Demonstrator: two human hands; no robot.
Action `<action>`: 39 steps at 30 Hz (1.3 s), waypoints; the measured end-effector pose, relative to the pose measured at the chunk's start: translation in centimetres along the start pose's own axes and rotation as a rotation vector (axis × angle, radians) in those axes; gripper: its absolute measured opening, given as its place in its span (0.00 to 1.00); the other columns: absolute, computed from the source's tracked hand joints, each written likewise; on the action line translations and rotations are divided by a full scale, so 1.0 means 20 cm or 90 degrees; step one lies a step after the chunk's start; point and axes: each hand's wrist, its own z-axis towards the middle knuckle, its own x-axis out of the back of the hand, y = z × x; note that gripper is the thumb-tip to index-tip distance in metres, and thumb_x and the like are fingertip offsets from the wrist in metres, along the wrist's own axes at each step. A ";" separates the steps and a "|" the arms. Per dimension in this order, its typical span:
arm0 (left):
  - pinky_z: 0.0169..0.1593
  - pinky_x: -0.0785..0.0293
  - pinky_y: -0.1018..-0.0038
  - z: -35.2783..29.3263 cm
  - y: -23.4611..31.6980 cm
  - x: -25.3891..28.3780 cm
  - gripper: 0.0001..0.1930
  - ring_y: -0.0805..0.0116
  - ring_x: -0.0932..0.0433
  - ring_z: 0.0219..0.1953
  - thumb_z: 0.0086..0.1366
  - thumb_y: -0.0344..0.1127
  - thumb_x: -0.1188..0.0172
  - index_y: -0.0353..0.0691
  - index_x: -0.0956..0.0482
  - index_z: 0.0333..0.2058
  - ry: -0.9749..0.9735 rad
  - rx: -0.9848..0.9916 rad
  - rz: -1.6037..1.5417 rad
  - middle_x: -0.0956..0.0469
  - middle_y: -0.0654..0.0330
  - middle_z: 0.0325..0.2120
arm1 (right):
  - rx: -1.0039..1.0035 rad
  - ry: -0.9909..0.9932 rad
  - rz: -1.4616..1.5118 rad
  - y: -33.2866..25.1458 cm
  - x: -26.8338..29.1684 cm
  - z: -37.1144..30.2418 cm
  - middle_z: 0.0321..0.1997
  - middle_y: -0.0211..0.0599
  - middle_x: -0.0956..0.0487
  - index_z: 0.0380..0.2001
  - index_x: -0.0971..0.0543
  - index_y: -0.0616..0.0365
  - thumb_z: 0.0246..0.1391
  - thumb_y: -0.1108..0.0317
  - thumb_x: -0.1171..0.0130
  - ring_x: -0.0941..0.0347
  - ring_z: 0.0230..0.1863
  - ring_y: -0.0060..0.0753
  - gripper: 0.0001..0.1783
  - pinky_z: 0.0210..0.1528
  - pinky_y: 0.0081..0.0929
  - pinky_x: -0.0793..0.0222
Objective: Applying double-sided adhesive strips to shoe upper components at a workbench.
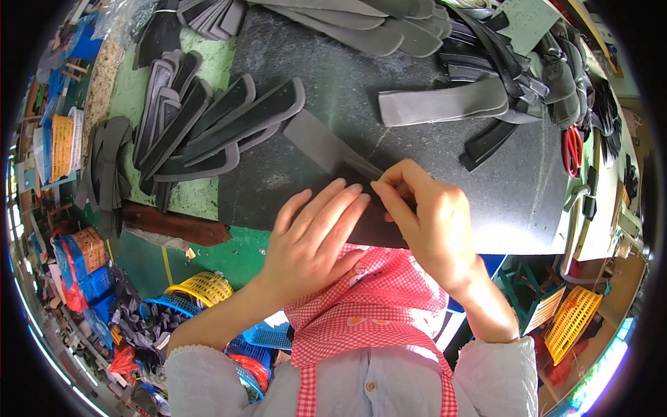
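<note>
Left hand: your left hand (313, 233) lies flat, fingers stretched out together, pressing down on the near end of the grey strip (326, 149). No closed grip, just palm and fingers on top.
Right hand: your right hand (427, 215) is curled, thumb and forefinger pinched narrow on the strip's edge right beside your left fingertips. Exactly how much material sits in the pinch, cannot tell.
Grey strip: long flat dark grey piece, lies diagonal on the black work mat (431, 167), far end pointing up-left, near end hidden under both your hands.
Work mat: black slab covering the green tabletop (201, 201); its near edge is just in front of your checked apron (375, 299).
Left pile: fanned stack of black strap pieces (208, 121) overlapping, partly on the mat's left edge, partly on the green top, near the strip's far end but apart from it.
Far pile: grey sole-shaped pieces (375, 28) stacked along the far edge.
Right side: single grey padded piece (445, 104) lying flat, heap of black straps (528, 69) behind it, red-handled scissors (572, 149) at the mat's right edge, well apart from your hands.
Floor: yellow basket (201, 286) below left, orange basket (571, 320) below right.
</note>
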 end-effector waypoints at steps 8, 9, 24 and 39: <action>0.66 0.41 0.52 0.01 0.02 0.01 0.33 0.58 0.29 0.64 0.63 0.55 0.34 0.52 0.22 0.65 0.004 -0.011 0.085 0.29 0.58 0.62 | -0.396 -0.146 0.279 0.15 0.38 -0.20 0.25 0.34 0.15 0.36 0.20 0.65 0.64 0.69 0.33 0.20 0.25 0.16 0.10 0.26 0.17 0.28; 0.66 0.41 0.52 0.01 0.03 0.01 0.33 0.58 0.29 0.64 0.62 0.55 0.34 0.51 0.22 0.65 0.002 -0.015 0.094 0.29 0.58 0.63 | -0.383 -0.142 0.277 0.17 0.35 -0.22 0.25 0.34 0.15 0.36 0.20 0.65 0.64 0.69 0.33 0.20 0.24 0.16 0.09 0.26 0.17 0.28; 0.55 0.29 0.59 0.17 -0.03 0.11 0.28 0.58 0.26 0.49 0.60 0.39 0.29 0.48 0.20 0.60 -0.012 -0.073 0.049 0.27 0.59 0.51 | 0.131 -0.026 -0.093 0.22 0.27 -0.44 0.66 0.43 0.22 0.61 0.23 0.61 0.54 0.68 0.30 0.29 0.69 0.46 0.30 0.73 0.49 0.38; 0.50 0.25 0.61 0.36 -0.08 0.10 0.19 0.59 0.26 0.45 0.52 0.28 0.26 0.47 0.20 0.43 0.036 -0.056 -0.100 0.28 0.60 0.40 | 0.233 0.015 -0.099 0.19 0.22 0.03 0.39 0.35 0.20 0.42 0.19 0.56 0.49 0.72 0.28 0.24 0.45 0.42 0.16 0.55 0.37 0.30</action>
